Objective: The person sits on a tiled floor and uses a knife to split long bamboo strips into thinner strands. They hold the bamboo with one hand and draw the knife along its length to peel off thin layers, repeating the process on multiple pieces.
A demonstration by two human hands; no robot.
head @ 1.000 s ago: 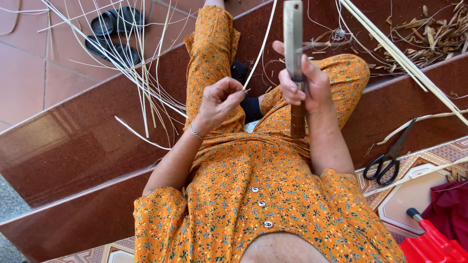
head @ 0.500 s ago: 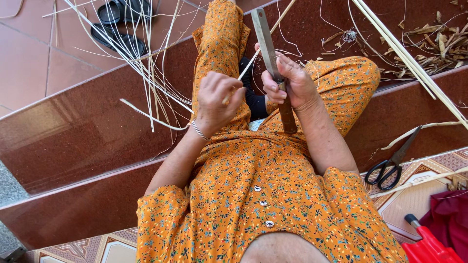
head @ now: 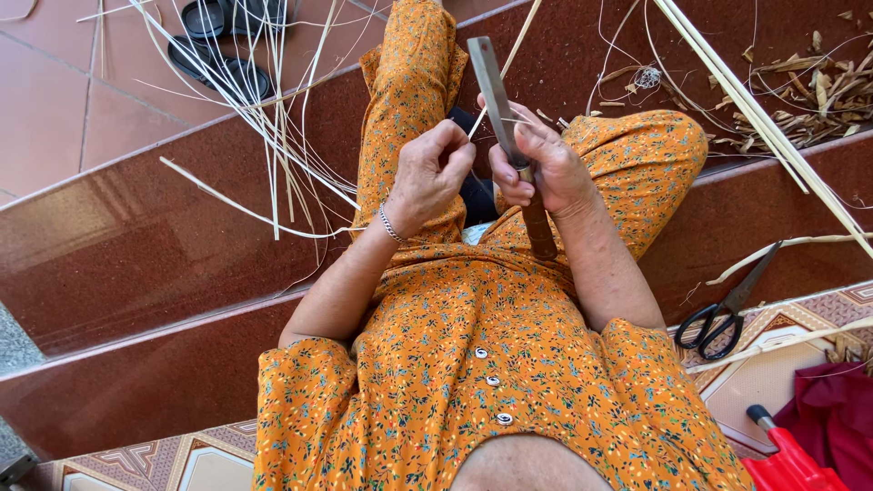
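Broadly, red-brown stone steps spread away beyond both hands, with a loose sheaf of pale split strips lying across them, out past the left hand. Black scissors lie well apart from the right hand, on its outer side, and a red plastic tool sits nearer the body.

Between the knees, the right hand has its grip clamped round a long flat-bladed knife just above the dark handle, blade pointing away. It looks stiff, fairly heavy and sharp; the handle is the safe place to hold.

Just beside it, the left hand has its grip pinched together on a thin pale strip that crosses the blade. Light, springy and probably easy to snap, it is best held near the blade.

No container shows clearly.
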